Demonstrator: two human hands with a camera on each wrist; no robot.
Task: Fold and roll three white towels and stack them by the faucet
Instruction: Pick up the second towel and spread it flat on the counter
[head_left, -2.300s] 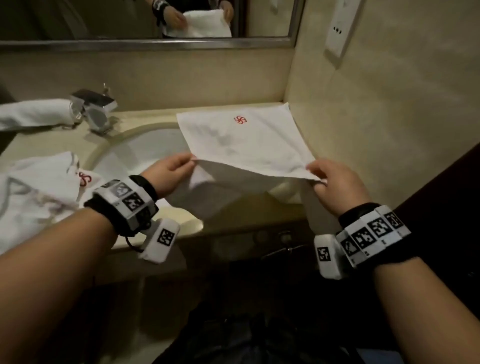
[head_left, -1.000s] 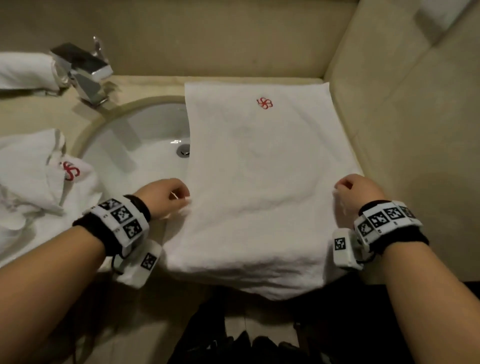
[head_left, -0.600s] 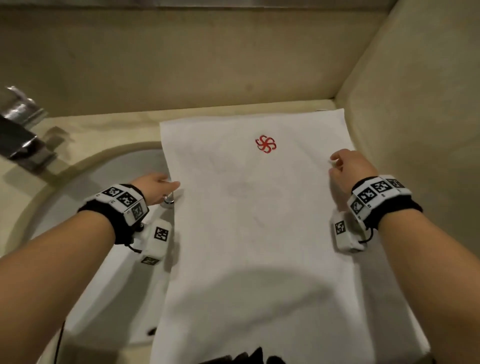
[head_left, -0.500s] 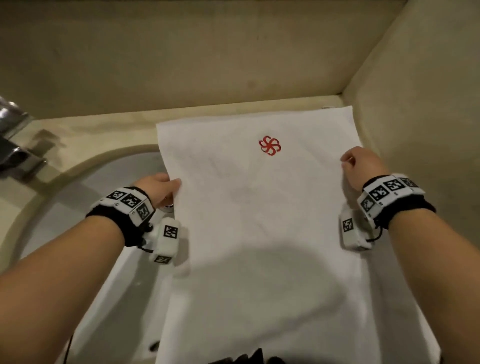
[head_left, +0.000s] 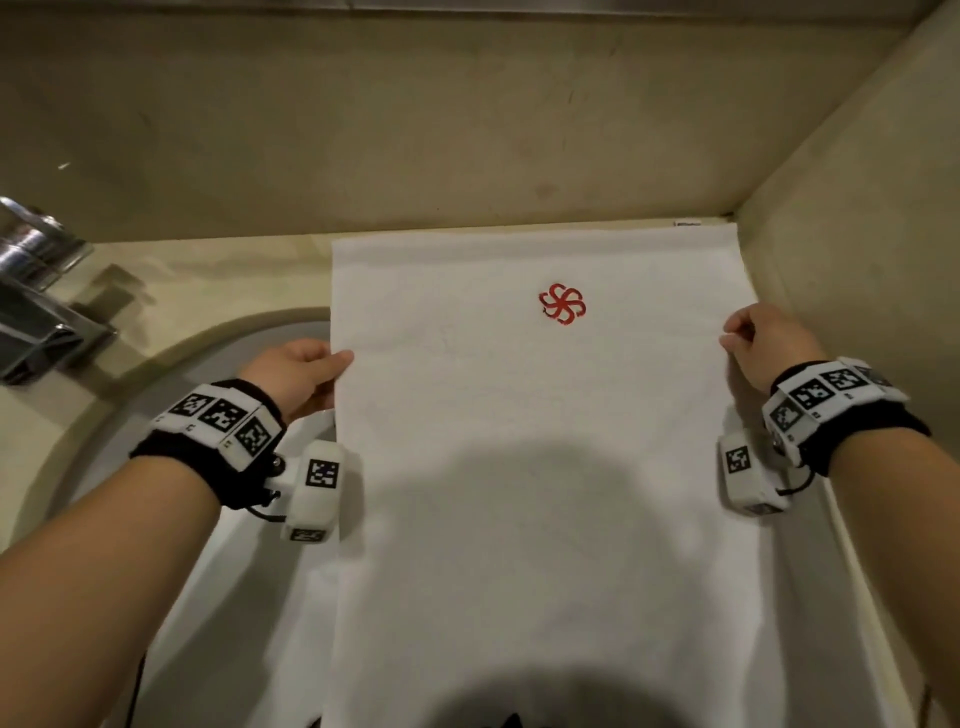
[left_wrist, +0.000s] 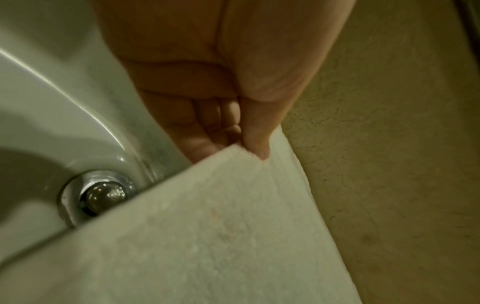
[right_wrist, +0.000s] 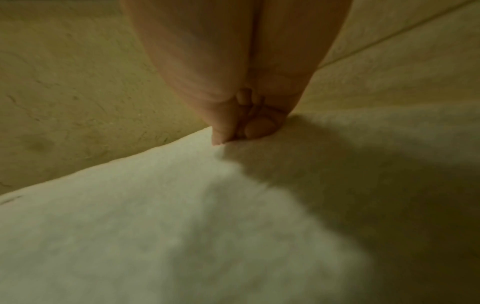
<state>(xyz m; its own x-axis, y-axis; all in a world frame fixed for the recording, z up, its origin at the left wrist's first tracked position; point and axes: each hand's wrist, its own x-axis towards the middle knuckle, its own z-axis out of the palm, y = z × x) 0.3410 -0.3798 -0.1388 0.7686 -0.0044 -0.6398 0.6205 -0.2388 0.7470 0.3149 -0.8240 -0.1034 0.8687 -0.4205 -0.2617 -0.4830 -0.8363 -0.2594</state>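
Note:
A white towel (head_left: 530, 457) with a red pinwheel logo (head_left: 562, 303) lies spread flat from the back wall toward me, partly over the sink. My left hand (head_left: 332, 366) pinches its left edge between thumb and fingers; the left wrist view shows the thumb pressed on the towel edge (left_wrist: 257, 162). At the right edge, my right hand (head_left: 737, 340) has its curled fingers pinching the towel (right_wrist: 182, 216). The chrome faucet (head_left: 36, 306) stands at the far left. The other towels are out of view.
The white sink basin (head_left: 208, 415) lies under the towel's left part, with its chrome drain plug (left_wrist: 103, 193) showing. A beige counter (head_left: 218, 275) runs along the back. Beige walls close the back and right side (head_left: 857, 234).
Both hands have carried the towel's near corners forward and laid it flat over the counter and sink. The view has tilted down and closer, so the other towels left the frame.

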